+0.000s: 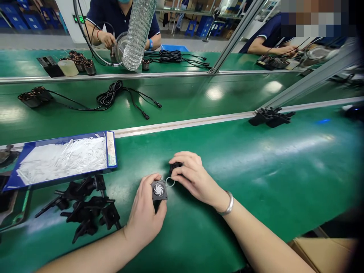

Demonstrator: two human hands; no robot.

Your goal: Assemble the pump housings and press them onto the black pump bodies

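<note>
My left hand (pixel 148 212) grips a small black square housing with a silvery, swirl-bladed impeller (pixel 159 190) facing up. Just to its right, my right hand (pixel 192 176) pinches a thin pale ring (pixel 170 182) between thumb and finger. A black part (pixel 175 167) sits under the curled fingers of that same hand, mostly covered by them. The ring is beside the housing's upper right edge; whether they touch, I cannot tell. Both hands are over the green bench top (pixel 193 242).
A blue tray (pixel 112 148) of white slivers stands at left, with several black plastic parts (pixel 88 204) before it. More black parts (pixel 271 116) lie far right. Beyond the rail, a cabled motor part (pixel 34 96) rests on a green belt (pixel 182 94). Two people work opposite, near a clear hose (pixel 138 34).
</note>
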